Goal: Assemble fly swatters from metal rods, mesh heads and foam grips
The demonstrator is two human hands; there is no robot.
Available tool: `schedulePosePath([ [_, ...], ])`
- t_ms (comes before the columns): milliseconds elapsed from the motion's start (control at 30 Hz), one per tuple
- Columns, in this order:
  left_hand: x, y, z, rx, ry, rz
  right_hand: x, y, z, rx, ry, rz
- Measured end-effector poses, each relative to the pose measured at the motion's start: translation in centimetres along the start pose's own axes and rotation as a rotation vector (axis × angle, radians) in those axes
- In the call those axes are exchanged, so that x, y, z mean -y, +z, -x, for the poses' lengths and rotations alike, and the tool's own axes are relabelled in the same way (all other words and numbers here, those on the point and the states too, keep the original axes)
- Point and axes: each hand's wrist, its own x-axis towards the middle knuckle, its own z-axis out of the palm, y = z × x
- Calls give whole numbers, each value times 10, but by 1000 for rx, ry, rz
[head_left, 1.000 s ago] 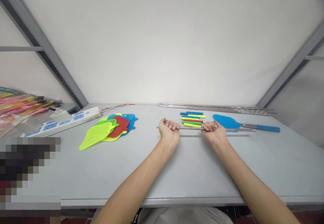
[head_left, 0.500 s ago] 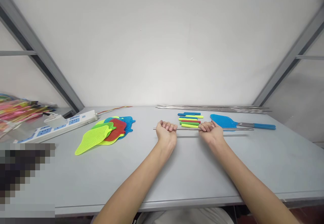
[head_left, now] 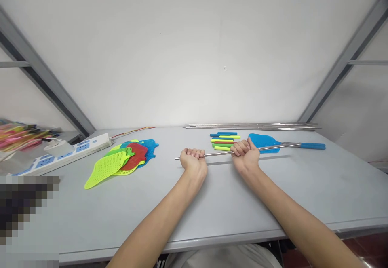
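Observation:
A thin metal rod (head_left: 216,154) is held across in front of me, its right end higher than its left. My left hand (head_left: 193,163) is closed around it near the left end, which sticks out a little past the fist. Farther right, my right hand (head_left: 246,156) also grips the rod, and a long stretch runs out beyond it. Just behind that hand lies a blue fly swatter (head_left: 263,140) with a blue handle grip, partly covered by the rod. Several coloured handle grips (head_left: 223,142) in blue, yellow, red and green lie behind the rod.
Several metal rods (head_left: 251,127) lie along the back wall of the grey table (head_left: 145,215). Overlapping swatter heads (head_left: 110,165) lie to the left, beside a white power strip (head_left: 69,153) with a plug. A bundle of colourful things (head_left: 21,132) is at the far left.
The rod has tilted from nearly level, its right end rising and its left end dropping. Both hands keep their grip on it. The whole view has shifted slightly.

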Motion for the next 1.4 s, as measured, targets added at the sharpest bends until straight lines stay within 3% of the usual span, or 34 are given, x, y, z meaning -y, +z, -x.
schedulePosePath([
  [200, -2, 2, 2, 88, 35, -38, -3, -4, -3, -62, 57, -57],
  [533, -1, 2, 3, 57, -10, -30, 0, -3, -3, -110, 59, -47],
  [900, 3, -4, -1, 58, 59, -35, -8, -6, 5, -122, -8, 23],
  [1400, 7, -7, 4, 51, 65, -12, -14, -4, 12, -178, 37, -111],
])
